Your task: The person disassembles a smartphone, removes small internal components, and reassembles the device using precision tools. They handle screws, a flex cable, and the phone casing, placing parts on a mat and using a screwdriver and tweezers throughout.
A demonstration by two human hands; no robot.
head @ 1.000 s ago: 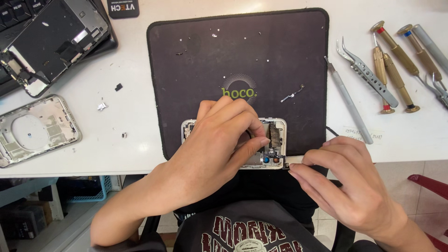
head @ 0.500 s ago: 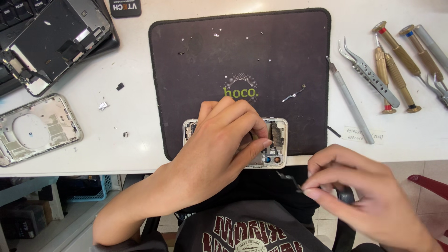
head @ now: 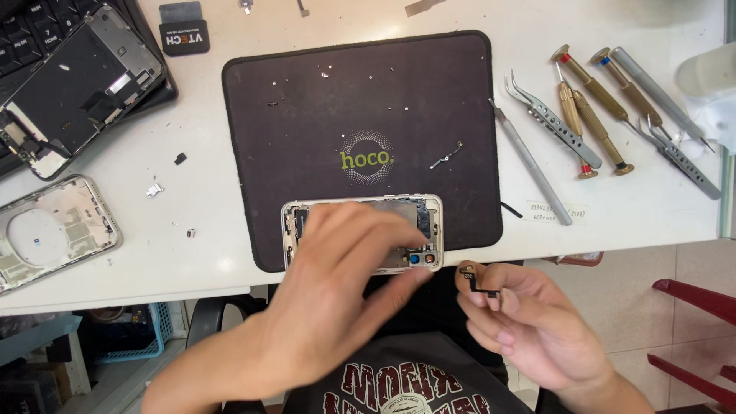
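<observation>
Lifted flex [head: 477, 282] away from phone [head: 429, 222] with right hand [head: 529, 322]. A second earlier, had that hand right at the phone's near corner; since then drew it back, down past the table [head: 192, 253] edge. Pinched the flex between thumb and fingertips, clear of the phone, touching nothing else. Judged it fully detached: saw no link left back to the phone.

Kept left hand [head: 337, 307] over the phone on the mat [head: 307, 115], fingers spread flat, gripping nothing as far as could be told; blurred, so mid-shift. Left the phone open, near the mat's front edge, mostly covered.

Left tweezers [head: 552, 119] and screwdrivers [head: 594, 115] untouched, well off to the right.
</observation>
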